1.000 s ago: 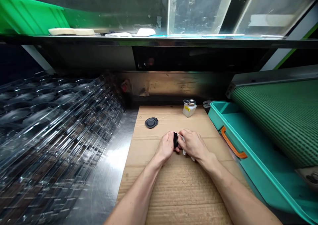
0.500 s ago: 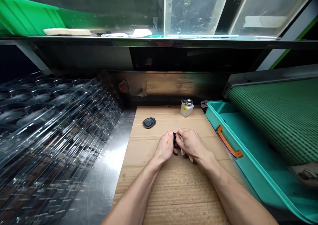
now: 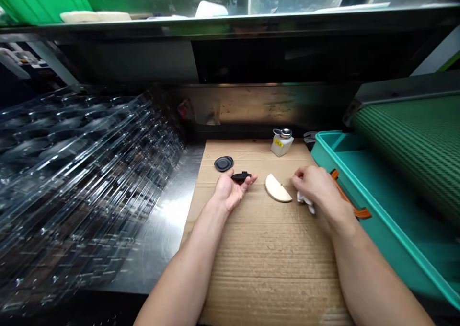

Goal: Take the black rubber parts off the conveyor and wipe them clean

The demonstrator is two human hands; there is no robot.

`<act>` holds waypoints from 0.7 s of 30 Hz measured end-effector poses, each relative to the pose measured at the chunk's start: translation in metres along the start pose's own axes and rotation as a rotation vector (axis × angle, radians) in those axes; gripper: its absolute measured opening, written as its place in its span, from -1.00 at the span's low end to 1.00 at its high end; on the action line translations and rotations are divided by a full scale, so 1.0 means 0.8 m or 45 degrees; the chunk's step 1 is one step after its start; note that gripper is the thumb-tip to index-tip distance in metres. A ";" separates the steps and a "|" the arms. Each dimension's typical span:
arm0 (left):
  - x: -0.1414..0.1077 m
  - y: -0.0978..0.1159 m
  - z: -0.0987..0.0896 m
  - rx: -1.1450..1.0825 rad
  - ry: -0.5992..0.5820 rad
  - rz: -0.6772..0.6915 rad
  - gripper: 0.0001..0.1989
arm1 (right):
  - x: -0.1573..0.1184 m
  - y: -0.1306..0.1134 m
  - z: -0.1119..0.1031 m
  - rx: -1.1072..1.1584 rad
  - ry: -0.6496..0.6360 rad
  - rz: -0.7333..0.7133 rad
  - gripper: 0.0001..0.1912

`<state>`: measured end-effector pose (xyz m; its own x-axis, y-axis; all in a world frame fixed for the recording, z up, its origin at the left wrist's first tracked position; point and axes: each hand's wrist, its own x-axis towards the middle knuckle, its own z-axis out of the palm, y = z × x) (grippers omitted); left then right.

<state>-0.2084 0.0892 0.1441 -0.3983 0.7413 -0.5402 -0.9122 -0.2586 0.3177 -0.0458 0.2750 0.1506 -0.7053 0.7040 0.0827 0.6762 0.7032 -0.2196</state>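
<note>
Left hand (image 3: 229, 190) open, palm up, fingertips touching one black plastic piece (image 3: 240, 176) on cardboard sheet (image 3: 258, 268). Right hand (image 3: 312, 186) with grip clamped on one white cloth (image 3: 305, 199). Between hands, one cream half-round piece (image 3: 277, 189). Near cardboard's far edge, one black round disc (image 3: 224, 163), one dispenser bottle (image 3: 282, 144). Beyond right edge, teal tray (image 3: 395, 234). Left, on steel counter (image 3: 161, 230), stacked clear plastic trays (image 3: 79, 172).

A flattened cardboard sheet (image 3: 266, 268) lay on the stainless steel bench (image 3: 158, 230) — a white dispensing bottle (image 3: 282, 144) with a metal top stood near its far edge, a black oval pad (image 3: 224, 163) lay to the left, and a pale half-moon piece (image 3: 277, 189) lay flat nearer the middle.
</note>
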 end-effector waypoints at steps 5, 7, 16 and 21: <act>0.001 -0.009 0.002 0.017 0.010 0.035 -0.62 | 0.002 0.006 0.005 -0.023 0.192 -0.099 -0.54; 0.000 -0.013 0.002 0.076 0.001 0.067 -0.64 | -0.005 -0.011 0.010 0.082 0.155 -0.191 -0.54; -0.002 0.044 -0.032 1.663 0.427 1.195 -0.64 | -0.030 -0.068 0.052 0.154 -0.006 -0.360 -0.60; 0.039 0.095 -0.038 2.175 0.771 1.260 -0.66 | -0.028 -0.068 0.051 0.180 -0.021 -0.312 -0.62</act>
<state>-0.2929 0.0740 0.1276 -0.8928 0.3968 0.2133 0.4324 0.6217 0.6531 -0.0754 0.2169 0.1208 -0.8482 0.5123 0.1344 0.4496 0.8306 -0.3286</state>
